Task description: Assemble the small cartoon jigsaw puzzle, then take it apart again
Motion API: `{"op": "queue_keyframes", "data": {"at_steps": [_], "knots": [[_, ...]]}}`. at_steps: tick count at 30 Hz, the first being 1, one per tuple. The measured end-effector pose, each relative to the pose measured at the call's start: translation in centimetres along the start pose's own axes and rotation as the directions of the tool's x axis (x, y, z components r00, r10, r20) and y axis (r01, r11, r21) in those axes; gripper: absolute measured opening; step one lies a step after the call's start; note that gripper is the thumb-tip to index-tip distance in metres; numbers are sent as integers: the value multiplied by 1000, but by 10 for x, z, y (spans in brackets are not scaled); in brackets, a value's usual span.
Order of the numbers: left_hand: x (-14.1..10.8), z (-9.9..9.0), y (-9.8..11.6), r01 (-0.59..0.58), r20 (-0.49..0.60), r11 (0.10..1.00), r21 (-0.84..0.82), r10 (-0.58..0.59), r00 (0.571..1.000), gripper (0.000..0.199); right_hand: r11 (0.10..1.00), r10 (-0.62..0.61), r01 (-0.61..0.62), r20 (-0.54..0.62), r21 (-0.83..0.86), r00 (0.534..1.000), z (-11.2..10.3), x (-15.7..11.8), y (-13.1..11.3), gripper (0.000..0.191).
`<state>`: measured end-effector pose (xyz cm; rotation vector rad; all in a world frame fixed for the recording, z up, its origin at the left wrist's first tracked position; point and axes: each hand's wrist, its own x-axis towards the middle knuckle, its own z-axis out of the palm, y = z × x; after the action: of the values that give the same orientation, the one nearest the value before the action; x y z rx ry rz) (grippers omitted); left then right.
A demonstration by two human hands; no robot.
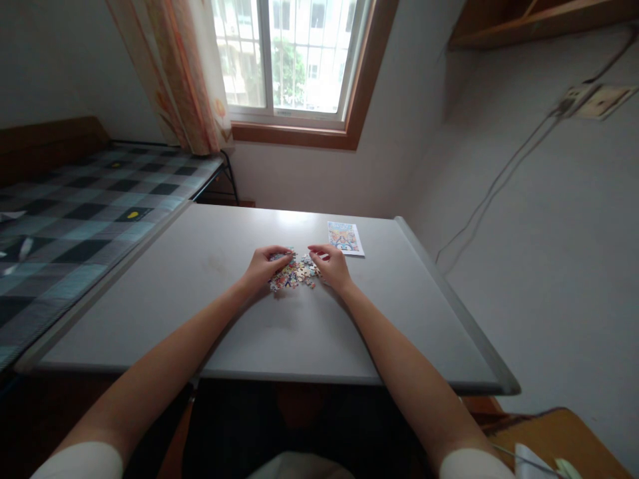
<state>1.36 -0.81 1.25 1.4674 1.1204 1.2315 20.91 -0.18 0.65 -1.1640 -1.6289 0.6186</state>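
Note:
A small heap of jigsaw puzzle pieces [291, 278] lies loose on the grey-white table [200, 266], some picture side up and some pale side up. At the heap's left side is my left hand [267, 264], thumb and fingers brought together over a puzzle piece at their tips. My right hand [330, 265] hovers over the right side of the heap, its fingers curled inward and thumb near the index finger. Whatever sits between those right fingertips is too small to make out. Both hands cover parts of the heap.
Behind my right hand lies a colourful picture card [345, 238] with a white border. A bed with a checked cover [150, 183] adjoins the table's left side. The wall with a cable [492, 189] stands at the right, and a window [294, 60] is ahead.

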Motion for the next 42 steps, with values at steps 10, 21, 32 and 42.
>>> {"op": "queue_keyframes", "data": {"at_steps": [10, 21, 32, 42], "knots": [[-1, 0, 0, 16, 27, 1000, -7, -16, 1000, 44, 988, 17, -36, 128, 152, 992, 5, -2, -4, 24], [1, -1, -1, 7, -33, 998, 57, -5, 999, 43, 808, 57, 7, 90, -589, 994, -4, -7, 7, 32], [-6, 0, 7, 23, 63, 999, 48, -26, 998, 44, 770, 160, -37, 137, -637, 978, -2, -9, -2, 29], [-2, 0, 1, 15, 47, 996, 89, -19, 999, 34, 802, 139, -21, 153, -597, 978, -1, -10, 0, 26]]}}
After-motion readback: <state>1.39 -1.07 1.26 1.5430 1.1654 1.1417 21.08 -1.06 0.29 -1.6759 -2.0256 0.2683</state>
